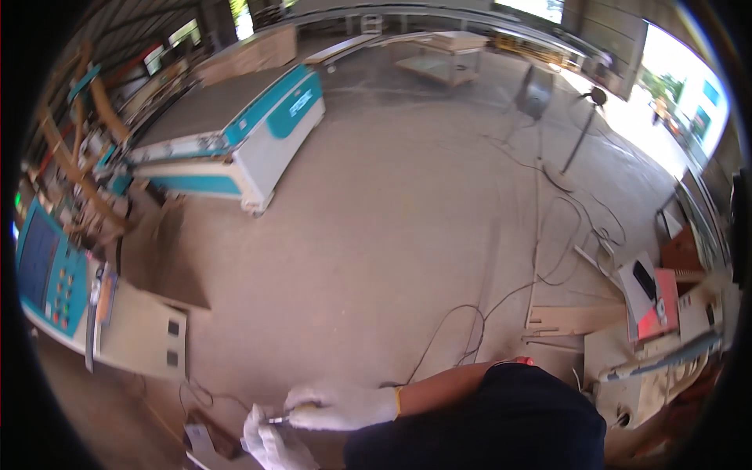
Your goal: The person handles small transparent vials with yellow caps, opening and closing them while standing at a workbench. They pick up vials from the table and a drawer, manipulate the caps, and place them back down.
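Note:
Both my hands wear white gloves and are close together at the lower edge, left of the middle. My right hand point(345, 407) reaches in from the right, its fingers closed round a small tool with a short metal shaft point(277, 421) and what looks like a yellowish handle. The shaft points left at my left hand point(274, 445). That hand has its fingers bent and pressed together near the tip; what they hold, if anything, is hidden. A dark garment point(486, 419) covers the lower right of the picture.
A teal-and-white flatbed machine point(294, 117) stands at the far left, a control console point(51, 274) at the near left. Cables point(482, 321) run over the floor. A cluttered workbench point(650, 345) is at right, a pedestal stand point(580, 141) behind it. Boards lie on a cart point(450, 66).

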Demonstrator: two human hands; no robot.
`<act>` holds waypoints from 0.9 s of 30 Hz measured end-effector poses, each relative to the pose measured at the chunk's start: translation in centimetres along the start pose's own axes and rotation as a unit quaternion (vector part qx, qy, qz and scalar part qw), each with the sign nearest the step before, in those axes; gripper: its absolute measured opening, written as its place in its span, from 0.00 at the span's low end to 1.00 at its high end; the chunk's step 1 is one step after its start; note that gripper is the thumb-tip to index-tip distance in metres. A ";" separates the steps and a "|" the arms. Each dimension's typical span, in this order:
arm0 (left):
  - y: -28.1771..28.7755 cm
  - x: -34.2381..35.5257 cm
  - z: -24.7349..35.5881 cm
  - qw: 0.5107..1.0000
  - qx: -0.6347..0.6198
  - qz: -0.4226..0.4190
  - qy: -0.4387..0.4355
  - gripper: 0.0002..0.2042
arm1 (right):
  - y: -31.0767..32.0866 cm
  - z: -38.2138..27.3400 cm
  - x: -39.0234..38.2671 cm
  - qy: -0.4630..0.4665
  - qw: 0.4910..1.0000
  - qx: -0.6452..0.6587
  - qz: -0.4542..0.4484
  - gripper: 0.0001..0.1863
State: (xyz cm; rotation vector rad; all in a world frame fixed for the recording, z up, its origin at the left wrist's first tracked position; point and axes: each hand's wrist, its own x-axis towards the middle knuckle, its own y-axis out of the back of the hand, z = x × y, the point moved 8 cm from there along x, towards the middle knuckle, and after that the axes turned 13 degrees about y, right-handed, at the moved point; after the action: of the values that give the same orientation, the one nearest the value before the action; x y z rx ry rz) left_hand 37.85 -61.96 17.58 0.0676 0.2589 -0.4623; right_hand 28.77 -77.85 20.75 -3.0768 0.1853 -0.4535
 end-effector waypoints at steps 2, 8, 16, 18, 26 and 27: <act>-1.4 0.0 2.5 0.983 -0.137 -0.018 -0.124 0.20 | 1.1 0.3 0.9 -0.045 0.999 -0.009 0.018 0.16; 0.9 -0.1 2.7 0.958 -0.279 -0.063 -0.007 0.18 | -1.7 -1.2 5.5 0.089 0.989 -0.120 -0.008 0.10; 3.4 -2.2 2.2 0.917 -0.398 0.005 -0.025 0.19 | -5.7 -1.9 7.5 0.198 0.968 -0.130 -0.081 0.12; 3.8 -2.2 1.8 0.919 -0.394 0.007 -0.032 0.20 | -6.0 -1.9 7.7 0.236 0.955 -0.158 -0.088 0.13; 4.6 -2.2 2.2 0.912 -0.402 -0.007 -0.080 0.23 | -8.0 -4.4 8.1 0.340 0.904 -0.233 -0.115 0.17; 4.7 -2.2 2.3 0.907 -0.411 -0.011 -0.087 0.23 | -8.3 -4.7 8.1 0.354 0.893 -0.249 -0.126 0.18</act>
State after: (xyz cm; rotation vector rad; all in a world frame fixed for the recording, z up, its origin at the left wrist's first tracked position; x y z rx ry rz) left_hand 38.57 -57.07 20.37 -0.8023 0.2611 -0.3479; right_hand 36.08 -70.62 27.94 -3.2311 -0.1154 -1.7927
